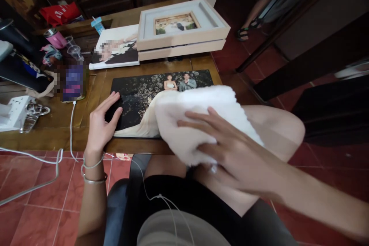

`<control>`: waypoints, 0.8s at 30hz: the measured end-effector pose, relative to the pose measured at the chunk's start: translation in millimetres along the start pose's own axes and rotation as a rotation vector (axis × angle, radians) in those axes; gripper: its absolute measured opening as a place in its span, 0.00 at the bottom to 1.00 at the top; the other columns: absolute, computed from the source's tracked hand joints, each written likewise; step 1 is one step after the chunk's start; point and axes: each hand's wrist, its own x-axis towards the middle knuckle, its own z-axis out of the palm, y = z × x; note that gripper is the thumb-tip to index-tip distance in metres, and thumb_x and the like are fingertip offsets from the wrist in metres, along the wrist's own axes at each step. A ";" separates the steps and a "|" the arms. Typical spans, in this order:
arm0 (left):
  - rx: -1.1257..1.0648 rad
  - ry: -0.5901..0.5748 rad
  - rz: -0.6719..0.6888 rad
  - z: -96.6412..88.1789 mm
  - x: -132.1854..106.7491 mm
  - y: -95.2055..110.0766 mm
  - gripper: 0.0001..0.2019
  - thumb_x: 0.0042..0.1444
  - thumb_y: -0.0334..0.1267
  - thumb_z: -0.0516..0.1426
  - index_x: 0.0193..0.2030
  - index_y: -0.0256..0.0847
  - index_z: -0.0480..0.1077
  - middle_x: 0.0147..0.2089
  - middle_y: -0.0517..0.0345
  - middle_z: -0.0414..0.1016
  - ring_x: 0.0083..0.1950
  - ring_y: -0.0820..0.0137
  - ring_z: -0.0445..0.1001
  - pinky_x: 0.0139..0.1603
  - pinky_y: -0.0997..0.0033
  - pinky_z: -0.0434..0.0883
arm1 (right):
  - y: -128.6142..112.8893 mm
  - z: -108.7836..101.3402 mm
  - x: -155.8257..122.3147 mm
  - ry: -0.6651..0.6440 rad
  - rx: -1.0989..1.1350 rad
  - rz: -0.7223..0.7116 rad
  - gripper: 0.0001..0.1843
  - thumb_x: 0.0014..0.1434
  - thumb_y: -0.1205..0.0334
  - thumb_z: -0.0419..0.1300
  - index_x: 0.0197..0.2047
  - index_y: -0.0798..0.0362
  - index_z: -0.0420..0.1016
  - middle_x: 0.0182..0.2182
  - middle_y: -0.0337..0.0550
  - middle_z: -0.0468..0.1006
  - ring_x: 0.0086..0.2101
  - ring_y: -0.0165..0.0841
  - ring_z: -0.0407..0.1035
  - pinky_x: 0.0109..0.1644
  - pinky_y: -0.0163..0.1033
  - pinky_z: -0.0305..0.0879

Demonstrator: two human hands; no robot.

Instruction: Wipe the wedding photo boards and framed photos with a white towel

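A dark photo print (135,96) of a couple lies flat at the near edge of a low wooden table (86,138). My left hand (100,123) rests on the print's left edge, fingers spread and flat, bracelets on the wrist. My right hand (230,150) presses a white fluffy cloth (196,119) against the print's right half, fingers laid over the cloth and gripping it. The cloth hides the print's lower right corner.
Two stacked light wooden picture frames (181,30) and another flat photo print (115,48) sit further back. A phone (73,82) on a white cable, plastic cups (73,52) and a pink bottle (54,38) stand at left. Another person's legs (253,15) stand at upper right.
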 end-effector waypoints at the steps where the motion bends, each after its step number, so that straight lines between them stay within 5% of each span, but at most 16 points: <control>1: -0.004 -0.002 0.002 -0.1 -0.1 -0.4 0.18 0.63 0.41 0.58 0.59 0.44 0.73 0.64 0.54 0.72 0.67 0.61 0.68 0.71 0.51 0.62 | 12.3 -0.8 9.5 0.007 -0.022 0.008 0.15 0.52 0.71 0.54 0.39 0.52 0.79 0.60 0.57 0.71 0.64 0.54 0.58 0.68 0.70 0.49; 7: -0.035 0.001 0.004 0.1 -1.3 -0.9 0.18 0.63 0.40 0.58 0.59 0.42 0.73 0.64 0.52 0.73 0.68 0.60 0.68 0.71 0.52 0.62 | 78.2 -4.3 57.4 0.050 -0.113 0.175 0.15 0.63 0.65 0.50 0.47 0.55 0.75 0.53 0.60 0.76 0.61 0.57 0.63 0.62 0.74 0.55; 11: -0.031 0.006 0.004 0.7 -1.5 -0.4 0.18 0.64 0.40 0.58 0.59 0.44 0.73 0.64 0.52 0.73 0.68 0.60 0.67 0.71 0.52 0.61 | 52.7 0.5 32.0 0.068 -0.095 0.195 0.14 0.57 0.68 0.53 0.44 0.52 0.76 0.56 0.57 0.74 0.64 0.57 0.58 0.64 0.76 0.50; 17: -0.013 0.001 0.002 1.7 -1.1 -0.7 0.18 0.64 0.40 0.58 0.59 0.46 0.73 0.64 0.54 0.73 0.68 0.60 0.68 0.71 0.52 0.61 | -12.3 -0.1 -19.0 0.016 0.067 0.026 0.12 0.50 0.71 0.57 0.32 0.46 0.79 0.63 0.49 0.70 0.67 0.54 0.52 0.68 0.74 0.45; 20: -0.001 0.001 0.012 1.1 -1.1 -1.5 0.18 0.64 0.40 0.58 0.59 0.46 0.73 0.64 0.54 0.72 0.68 0.61 0.68 0.71 0.53 0.62 | -1.5 -3.1 -9.8 -0.013 0.077 -0.033 0.12 0.51 0.72 0.57 0.33 0.47 0.79 0.61 0.50 0.71 0.66 0.52 0.56 0.68 0.71 0.47; 24: -0.005 -0.010 0.015 -0.6 -1.2 -2.0 0.18 0.64 0.41 0.58 0.60 0.44 0.72 0.65 0.53 0.72 0.68 0.60 0.67 0.71 0.52 0.62 | 50.5 -3.7 31.4 0.016 -0.004 0.033 0.16 0.54 0.71 0.54 0.42 0.51 0.79 0.59 0.55 0.73 0.64 0.53 0.59 0.68 0.71 0.48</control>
